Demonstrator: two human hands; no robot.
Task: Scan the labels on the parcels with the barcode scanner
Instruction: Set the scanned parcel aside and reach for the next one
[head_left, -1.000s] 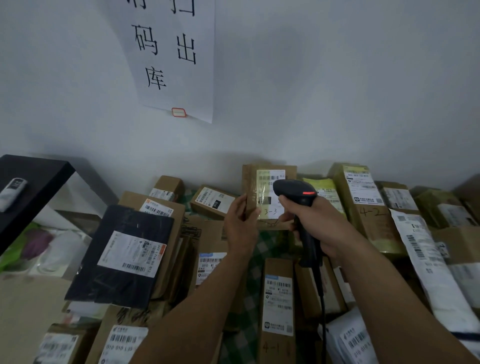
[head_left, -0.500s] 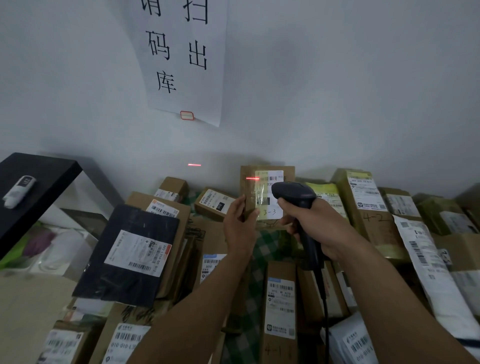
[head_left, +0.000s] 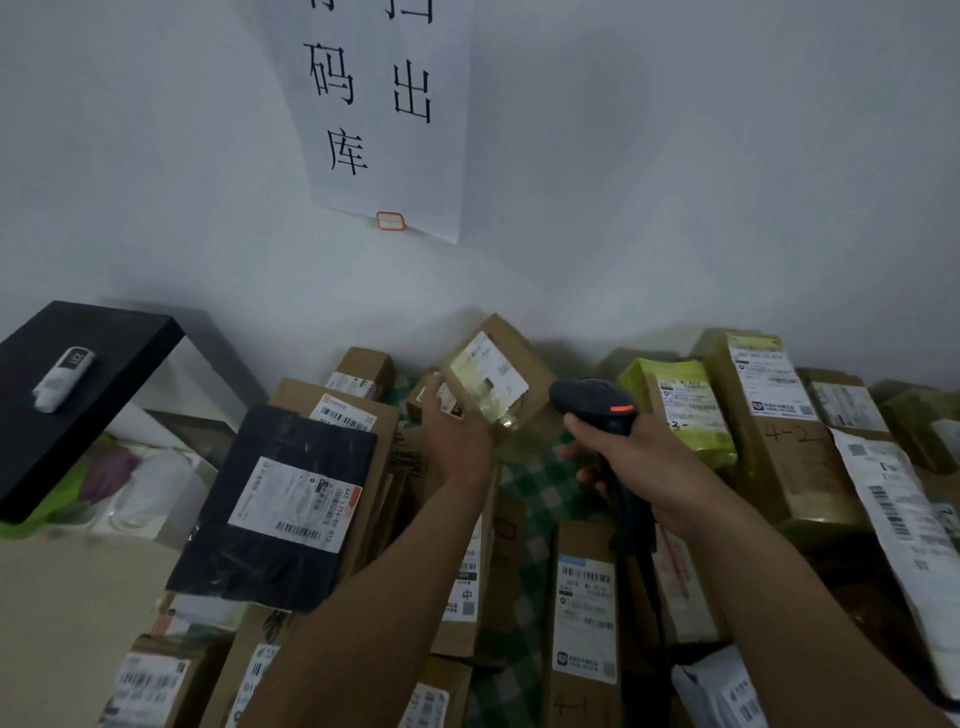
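Presently, by item.

Left grip: fingers and thumb clamped on the lower left edge of a small cardboard parcel. It is held above the heap and tilted, with its white label facing up.

Handling, as judged: light, since one hand carries it. The board looks stiff and glossy tape over the label looks slick. Best taken by the edges, leaving the label uncovered.

Right grip: closed round the handle of the black barcode scanner. The head is just beside the parcel, not touching. No beam shows on the label.

Beneath: green-checked table cloth heaped with further parcels, among them a black-wrapped parcel and a yellow-green parcel.
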